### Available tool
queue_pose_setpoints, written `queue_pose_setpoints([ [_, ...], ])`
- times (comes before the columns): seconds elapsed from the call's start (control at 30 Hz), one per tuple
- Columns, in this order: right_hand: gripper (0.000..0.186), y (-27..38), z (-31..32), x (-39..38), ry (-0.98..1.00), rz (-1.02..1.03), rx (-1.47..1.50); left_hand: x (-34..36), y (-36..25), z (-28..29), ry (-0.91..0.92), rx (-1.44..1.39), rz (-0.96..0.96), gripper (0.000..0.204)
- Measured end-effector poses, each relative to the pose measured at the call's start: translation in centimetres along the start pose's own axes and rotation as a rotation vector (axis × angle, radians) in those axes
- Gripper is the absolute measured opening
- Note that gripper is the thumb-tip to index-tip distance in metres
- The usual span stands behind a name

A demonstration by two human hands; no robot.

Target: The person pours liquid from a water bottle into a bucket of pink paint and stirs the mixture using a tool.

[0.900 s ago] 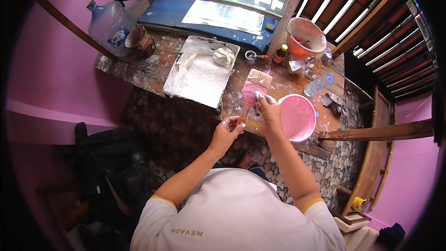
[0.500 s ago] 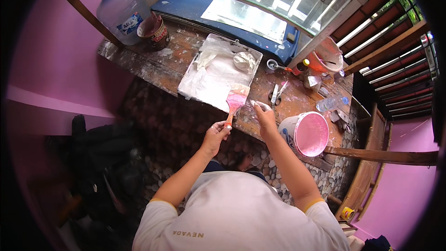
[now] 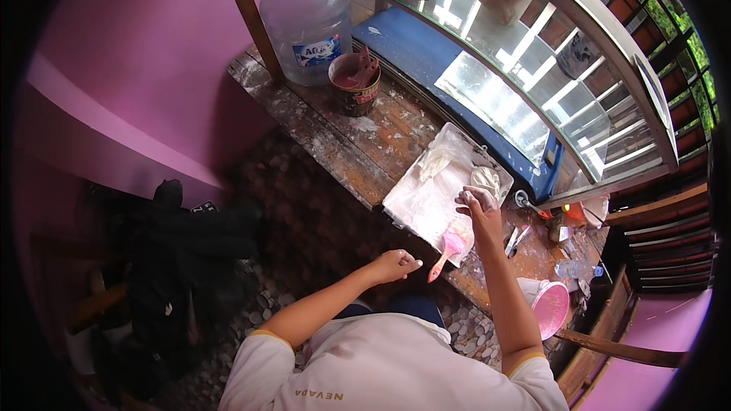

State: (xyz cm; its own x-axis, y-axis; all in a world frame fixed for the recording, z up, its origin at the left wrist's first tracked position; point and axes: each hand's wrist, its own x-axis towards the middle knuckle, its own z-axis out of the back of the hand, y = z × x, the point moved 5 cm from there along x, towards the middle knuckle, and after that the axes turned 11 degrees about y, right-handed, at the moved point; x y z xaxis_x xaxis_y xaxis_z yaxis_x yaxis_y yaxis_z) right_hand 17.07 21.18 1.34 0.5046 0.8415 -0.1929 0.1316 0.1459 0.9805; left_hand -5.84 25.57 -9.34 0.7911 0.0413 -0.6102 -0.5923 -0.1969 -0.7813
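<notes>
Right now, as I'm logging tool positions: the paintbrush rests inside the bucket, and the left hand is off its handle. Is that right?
Not the bucket: the head view shows the paintbrush on the white tray. The left hand is indeed off its handle.

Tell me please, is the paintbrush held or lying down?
Lying down: the paintbrush lies on the white tray, and neither left hand nor right hand grips it.

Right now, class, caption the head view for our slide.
An orange-handled, pink-smeared paintbrush lies on a white rectangular tray, its handle past the edge, near the person's right hand.
</notes>
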Motion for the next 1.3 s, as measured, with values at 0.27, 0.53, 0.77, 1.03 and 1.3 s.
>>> queue_pose_setpoints([
  [0.27,0.022,5.5,-17.9,21.7,0.321,0.139,-0.004,-10.1,-5.8,24.4,-0.599,-0.343,-0.353,0.028],
  [0.53,0.033,-3.7,-27.3,47.4,0.821,0.357,-1.586,-14.7,-8.3,36.1,-0.634,-0.491,-0.439,0.026],
  [0.77,0.036,-13.4,-32.9,49.0,1.147,0.484,-2.136,-16.8,-8.6,43.1,-0.627,-0.55,-0.475,0.025],
  [1.03,0.028,-10.8,-31.8,48.8,1.118,0.105,-1.346,-15.1,-8.1,47.5,-0.554,-0.623,-0.458,0.024],
  [1.3,0.017,-9.1,-31.2,48.1,1.021,0.222,-1.352,-12.2,-9.5,50.2,-0.462,-0.623,-0.447,0.023],
])
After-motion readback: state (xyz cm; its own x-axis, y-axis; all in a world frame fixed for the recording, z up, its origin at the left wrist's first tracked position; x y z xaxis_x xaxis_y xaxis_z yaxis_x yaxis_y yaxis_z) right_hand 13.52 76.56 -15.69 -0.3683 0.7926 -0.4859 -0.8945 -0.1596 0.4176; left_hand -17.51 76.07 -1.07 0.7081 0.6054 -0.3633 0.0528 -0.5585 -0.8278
